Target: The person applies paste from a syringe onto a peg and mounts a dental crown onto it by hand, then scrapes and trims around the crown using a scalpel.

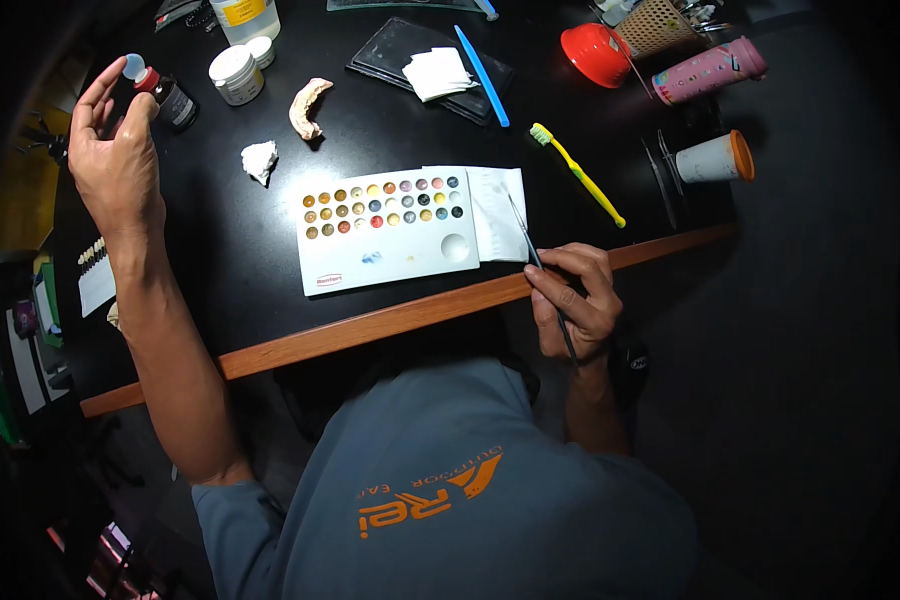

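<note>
My left hand (118, 165) is raised at the upper left with its fingers curled around the top of a small dark bottle (177, 106). The fingertips meet its translucent bluish cap (133, 67), and the thumb lies by the red collar. In my right hand (578, 300), near the front edge, is a thin dark-handled paintbrush (535, 250), pinched between thumb and fingers. Its tip points over a folded white tissue (500, 215). Beside that lies a white paint palette (420, 262) with rows of coloured wells and a blue smear.
A dental-arch-shaped piece (308, 108), a crumpled white tissue (260, 160) and white jars (236, 75) lie beyond the palette. To the right are a yellow toothbrush (580, 176), tweezers (660, 180), an orange-lidded cup (708, 160), a red bowl (592, 55) and a pink bottle (708, 72).
</note>
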Motion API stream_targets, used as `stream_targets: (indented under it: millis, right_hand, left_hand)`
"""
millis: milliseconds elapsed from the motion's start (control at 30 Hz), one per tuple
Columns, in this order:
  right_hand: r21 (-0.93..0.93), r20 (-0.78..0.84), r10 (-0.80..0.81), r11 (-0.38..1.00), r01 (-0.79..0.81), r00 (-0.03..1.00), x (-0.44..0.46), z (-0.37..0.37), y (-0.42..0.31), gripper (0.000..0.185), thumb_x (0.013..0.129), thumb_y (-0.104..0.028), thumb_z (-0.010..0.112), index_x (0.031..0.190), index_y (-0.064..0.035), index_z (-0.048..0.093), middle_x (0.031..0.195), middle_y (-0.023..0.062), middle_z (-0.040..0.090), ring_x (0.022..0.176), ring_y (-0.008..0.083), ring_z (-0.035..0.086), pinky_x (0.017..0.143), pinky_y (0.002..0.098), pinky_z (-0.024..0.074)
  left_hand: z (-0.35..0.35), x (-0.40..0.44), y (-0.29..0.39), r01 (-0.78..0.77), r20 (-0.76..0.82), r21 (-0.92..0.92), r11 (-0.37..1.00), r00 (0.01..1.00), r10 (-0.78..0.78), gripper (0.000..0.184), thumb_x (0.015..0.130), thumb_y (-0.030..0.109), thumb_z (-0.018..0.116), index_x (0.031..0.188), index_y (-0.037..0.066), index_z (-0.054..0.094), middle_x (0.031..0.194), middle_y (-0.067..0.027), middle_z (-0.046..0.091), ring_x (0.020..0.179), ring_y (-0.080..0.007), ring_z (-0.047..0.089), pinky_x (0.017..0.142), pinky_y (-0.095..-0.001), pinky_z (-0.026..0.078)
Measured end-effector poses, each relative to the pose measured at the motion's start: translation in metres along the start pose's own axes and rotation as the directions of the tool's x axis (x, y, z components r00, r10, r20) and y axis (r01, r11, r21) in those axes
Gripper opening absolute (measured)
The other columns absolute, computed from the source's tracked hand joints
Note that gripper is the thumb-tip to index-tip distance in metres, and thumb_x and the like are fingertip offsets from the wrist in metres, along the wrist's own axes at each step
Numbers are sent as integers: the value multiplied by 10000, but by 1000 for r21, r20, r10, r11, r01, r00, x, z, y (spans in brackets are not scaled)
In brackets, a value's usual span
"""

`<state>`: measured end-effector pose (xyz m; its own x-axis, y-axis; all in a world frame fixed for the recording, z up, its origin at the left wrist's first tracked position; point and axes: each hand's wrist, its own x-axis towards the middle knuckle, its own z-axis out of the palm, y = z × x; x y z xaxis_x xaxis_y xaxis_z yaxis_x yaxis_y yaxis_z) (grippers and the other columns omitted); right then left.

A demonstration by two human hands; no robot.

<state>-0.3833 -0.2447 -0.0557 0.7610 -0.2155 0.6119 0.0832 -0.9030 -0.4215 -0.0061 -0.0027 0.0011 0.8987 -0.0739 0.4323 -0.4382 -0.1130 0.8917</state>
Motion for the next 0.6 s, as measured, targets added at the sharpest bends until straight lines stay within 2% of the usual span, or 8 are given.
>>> stream_targets:
  millis: [167, 200, 300, 333, 433, 467, 600]
  right_hand:
    - [89, -27, 71, 994, -68, 997, 7, -6, -3, 285, 752, 27, 703, 1011, -35, 806, 994, 117, 730, 930, 274, 670, 797, 367, 547]
    - [100, -67, 43, 994, -36, 997, 13, -6, -4, 222, 787, 65, 719, 991, -6, 771, 939, 113, 729, 865, 259, 680, 758, 352, 550]
    - [116, -151, 30, 993, -12, 988, 33, 0, -10, 174, 832, 75, 746, 990, 4, 737, 878, 101, 722, 798, 244, 681, 718, 346, 548]
    - [125, -164, 35, 992, -15, 986, 40, 3, -11, 121, 877, 22, 781, 978, 6, 716, 832, 97, 712, 759, 237, 674, 692, 344, 540]
    - [297, -178, 204, 944, -145, 963, 51, 18, -17, 103, 900, -29, 792, 957, 0, 712, 830, 103, 709, 761, 232, 671, 689, 335, 530]
    - [323, -174, 212, 935, -148, 962, 55, 24, -16, 122, 925, -89, 792, 936, -4, 706, 826, 96, 705, 750, 225, 662, 676, 326, 516]
    - [270, -129, 204, 949, -164, 970, 68, 32, -18, 137, 949, -123, 773, 921, -8, 704, 807, 77, 691, 718, 218, 645, 658, 318, 503]
  left_hand:
    - [0, 1, -1, -33, -54, 97, 995, 998, 38, 490, 884, 24, 688, 1369, -7, 627, 1371, -151, 604, 1374, -251, 504, 1143, -363, 405]
    - [0, 1, -3, -30, -52, 69, 997, 998, 33, 490, 883, 23, 691, 1368, -6, 627, 1371, -148, 606, 1375, -254, 506, 1147, -363, 403]
    - [-2, 3, -7, -33, -36, 20, 999, 999, 34, 492, 879, 15, 699, 1366, -1, 629, 1372, -144, 612, 1374, -259, 516, 1157, -364, 399]
    - [-3, 4, -9, -46, -29, 24, 999, 999, 46, 493, 878, 10, 699, 1365, 0, 630, 1373, -144, 613, 1370, -257, 520, 1159, -364, 400]
    - [-2, 4, -7, -44, -25, 17, 999, 999, 45, 493, 878, -4, 700, 1365, -1, 629, 1373, -144, 618, 1355, -248, 535, 1161, -362, 402]
    - [-3, 4, -6, -36, -29, 15, 999, 999, 37, 492, 879, -8, 700, 1366, -2, 628, 1374, -144, 619, 1349, -245, 540, 1162, -361, 404]
    - [-3, 6, -6, -41, -51, 37, 998, 998, 43, 488, 886, -15, 699, 1368, -18, 621, 1371, -159, 621, 1313, -231, 570, 1150, -349, 418]
